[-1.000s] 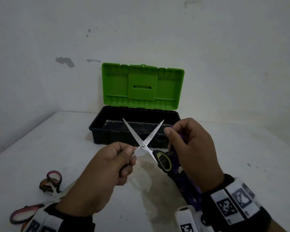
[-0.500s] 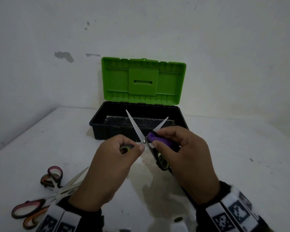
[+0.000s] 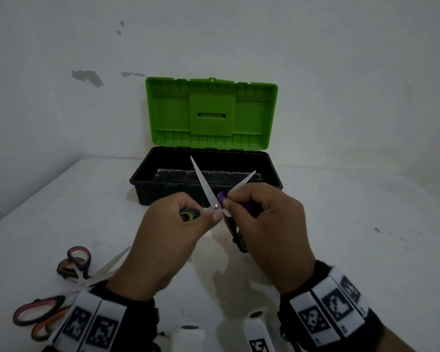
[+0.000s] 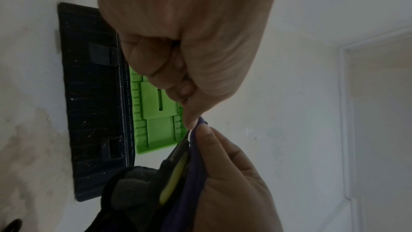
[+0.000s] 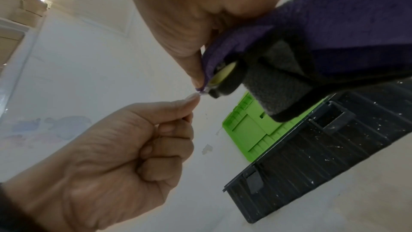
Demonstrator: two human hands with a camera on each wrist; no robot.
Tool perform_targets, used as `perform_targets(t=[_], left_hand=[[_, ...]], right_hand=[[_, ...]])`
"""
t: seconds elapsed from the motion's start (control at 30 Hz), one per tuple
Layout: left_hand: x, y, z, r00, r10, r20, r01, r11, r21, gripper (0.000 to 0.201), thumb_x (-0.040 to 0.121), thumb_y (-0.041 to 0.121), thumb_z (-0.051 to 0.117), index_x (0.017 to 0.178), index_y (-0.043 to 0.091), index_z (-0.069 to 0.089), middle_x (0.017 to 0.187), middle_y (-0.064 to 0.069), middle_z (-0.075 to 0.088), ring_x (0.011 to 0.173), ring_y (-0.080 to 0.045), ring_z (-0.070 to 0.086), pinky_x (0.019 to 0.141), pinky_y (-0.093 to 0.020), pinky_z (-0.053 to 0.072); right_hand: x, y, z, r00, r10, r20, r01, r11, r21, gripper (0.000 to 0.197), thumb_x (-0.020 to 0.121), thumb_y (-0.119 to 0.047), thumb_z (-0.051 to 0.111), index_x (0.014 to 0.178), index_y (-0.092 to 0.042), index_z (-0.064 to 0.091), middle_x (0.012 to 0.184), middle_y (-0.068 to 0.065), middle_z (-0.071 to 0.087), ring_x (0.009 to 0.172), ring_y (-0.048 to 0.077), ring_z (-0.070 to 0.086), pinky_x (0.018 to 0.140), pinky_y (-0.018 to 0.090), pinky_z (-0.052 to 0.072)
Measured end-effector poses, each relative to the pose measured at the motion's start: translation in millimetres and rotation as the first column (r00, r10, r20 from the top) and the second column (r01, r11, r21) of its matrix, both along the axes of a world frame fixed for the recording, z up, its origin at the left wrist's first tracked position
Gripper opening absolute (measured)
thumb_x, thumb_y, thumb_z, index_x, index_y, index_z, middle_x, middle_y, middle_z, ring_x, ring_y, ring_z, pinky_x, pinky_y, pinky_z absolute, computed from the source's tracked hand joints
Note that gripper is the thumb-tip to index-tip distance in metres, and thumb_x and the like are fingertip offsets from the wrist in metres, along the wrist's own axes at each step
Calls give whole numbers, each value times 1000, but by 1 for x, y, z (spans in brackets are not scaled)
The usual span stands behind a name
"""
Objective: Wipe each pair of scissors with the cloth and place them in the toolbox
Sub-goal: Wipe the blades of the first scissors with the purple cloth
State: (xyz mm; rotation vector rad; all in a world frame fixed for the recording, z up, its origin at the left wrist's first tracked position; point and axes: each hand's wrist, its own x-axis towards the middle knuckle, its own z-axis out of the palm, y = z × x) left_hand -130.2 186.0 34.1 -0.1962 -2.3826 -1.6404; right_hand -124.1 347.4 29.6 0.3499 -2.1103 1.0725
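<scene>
Since a second ago, the purple cloth (image 3: 241, 204) has been brought onto the right blade. Green-handled scissors (image 3: 215, 199) are gripped by the left hand (image 3: 168, 240) before the toolbox (image 3: 269, 158); the cloth is pinched by the right hand (image 3: 272, 224). Its grey underside is shown only by wrist views.

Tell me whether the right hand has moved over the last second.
Yes. Against the toolbox, the right hand has shifted left with the cloth, toward the pivot of the scissors.

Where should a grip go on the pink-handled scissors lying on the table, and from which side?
On the handle loops. The pink-handled scissors lie flat on the table at the person's near left, their blades running up and right under the left hand, crossed with another pair. Come from the left, away from the blades.
</scene>
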Motion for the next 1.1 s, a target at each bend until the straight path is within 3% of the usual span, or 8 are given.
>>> perform_targets(t=[0.1,0.2,0.33,0.43,0.67,0.8,0.9,1.1], left_hand=[[-1,-1,1,1000,0,-12,0,1000,3,23,76,37,80,72,22,64,68,4,63,61,-6,56,54,-24,41],[-2,0,0,1000,4,-25,-4,1000,5,24,74,37,82,69,22,63,58,6,57,49,-1,48,51,-25,40],[-2,-3,0,1000,0,-12,0,1000,5,25,73,38,82,67,23,63,56,9,56,49,-1,48,50,-25,41],[-2,-2,0,1000,-11,-22,10,1000,-15,25,73,37,82,67,23,63,52,11,53,45,-1,45,49,-23,37],[-3,-1,1,1000,-1,-24,0,1000,-18,25,73,38,82,68,21,64,56,6,56,49,-2,48,51,-30,46],[-5,-1,1,999,-3,-39,2,1000,-22,26,73,37,82,68,20,63,51,11,53,46,-1,46,51,-27,40],[-6,-4,3,998,-3,-56,0,999,-48,27,74,37,82,68,18,63,55,9,52,48,0,46,53,-24,34],[-10,-3,5,997,-12,-75,6,996,-83,28,74,39,81,68,19,62,58,6,53,49,-2,44,52,-24,33]], right_hand=[[0,3,2,1000,-7,-16,7,1000,14,7,82,-11,81,80,-16,76,75,-7,72,75,5,65,65,5,47],[-4,7,4,996,-86,-37,85,996,-39,6,82,-14,81,79,-17,77,74,-10,71,77,1,65,65,1,42],[2,2,2,1000,-13,-3,13,1000,16,5,83,-13,81,80,-16,77,75,-8,71,73,4,65,63,5,46],[-3,7,3,998,-62,-30,61,997,-47,7,83,-15,81,78,-17,77,73,-10,71,75,2,65,64,3,44],[0,3,1,999,-42,-15,41,998,-47,7,82,-14,82,78,-18,77,73,-10,72,76,4,66,65,3,45],[-7,8,3,992,-121,-42,116,988,-97,6,82,-15,82,79,-19,78,71,-13,70,79,0,66,64,0,42],[-4,3,0,997,-66,-26,64,996,-62,5,82,-15,82,80,-18,78,73,-11,71,79,-1,66,65,0,42],[-15,11,3,993,-119,-14,116,982,-149,6,84,-19,81,79,-20,78,71,-13,71,74,2,67,62,3,43]])
